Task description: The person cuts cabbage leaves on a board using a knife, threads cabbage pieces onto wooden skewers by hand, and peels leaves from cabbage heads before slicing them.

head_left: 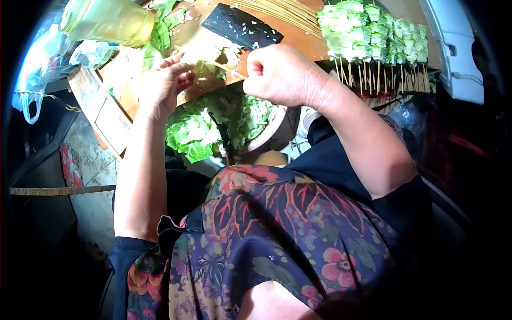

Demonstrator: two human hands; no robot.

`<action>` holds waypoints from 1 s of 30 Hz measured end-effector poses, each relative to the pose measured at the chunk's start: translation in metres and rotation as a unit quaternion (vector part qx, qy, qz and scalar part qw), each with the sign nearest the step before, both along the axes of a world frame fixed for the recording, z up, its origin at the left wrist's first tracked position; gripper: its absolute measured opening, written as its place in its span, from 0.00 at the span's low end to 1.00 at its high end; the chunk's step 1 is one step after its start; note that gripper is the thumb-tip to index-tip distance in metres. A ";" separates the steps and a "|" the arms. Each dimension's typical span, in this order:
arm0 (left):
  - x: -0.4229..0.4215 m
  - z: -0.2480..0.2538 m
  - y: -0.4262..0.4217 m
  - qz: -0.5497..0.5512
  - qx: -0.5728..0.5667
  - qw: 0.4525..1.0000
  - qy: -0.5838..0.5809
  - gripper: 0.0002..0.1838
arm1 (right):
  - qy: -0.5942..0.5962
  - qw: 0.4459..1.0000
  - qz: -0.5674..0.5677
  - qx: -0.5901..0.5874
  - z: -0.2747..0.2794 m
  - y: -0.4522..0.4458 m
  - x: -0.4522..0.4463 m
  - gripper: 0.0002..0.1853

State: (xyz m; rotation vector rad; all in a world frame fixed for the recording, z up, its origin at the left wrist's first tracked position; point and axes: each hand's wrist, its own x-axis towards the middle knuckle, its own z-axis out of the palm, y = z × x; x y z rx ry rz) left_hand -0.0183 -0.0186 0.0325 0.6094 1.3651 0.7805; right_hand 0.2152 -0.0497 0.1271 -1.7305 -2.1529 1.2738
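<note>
My right hand (282, 74) is closed in a fist round a thin wooden skewer (226, 70), whose length points left toward my other hand. My left hand (169, 82) is at the left over the wooden board, fingers curled and thumb near the fingertips, close to small pale green leaf pieces (201, 66); whether it pinches one is too small to tell. Below both hands a round container holds green leaves (194, 130) and chopped bits. Skewered leaf bundles (346, 32) lie in rows at the upper right, their sticks pointing down.
A dark flat block (240, 26) lies on the orange board (120, 66), beside a pile of bare skewers (282, 13). A greenish jar (106, 21) lies tilted at upper left, near a plastic bag (34, 72). A wooden frame (98, 106) borders the board.
</note>
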 end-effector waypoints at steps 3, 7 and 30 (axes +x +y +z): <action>-0.014 -0.001 0.006 0.094 -0.016 0.993 -0.074 0.09 | 0.032 0.999 0.011 0.003 -0.003 -0.003 -0.004 0.11; -0.022 0.004 0.008 0.134 -0.008 0.985 -0.107 0.12 | 0.024 1.000 0.001 0.012 -0.005 -0.006 -0.007 0.13; -0.008 0.012 0.005 0.067 0.240 0.964 0.097 0.10 | 0.093 0.992 -0.042 0.077 -0.013 -0.020 -0.019 0.08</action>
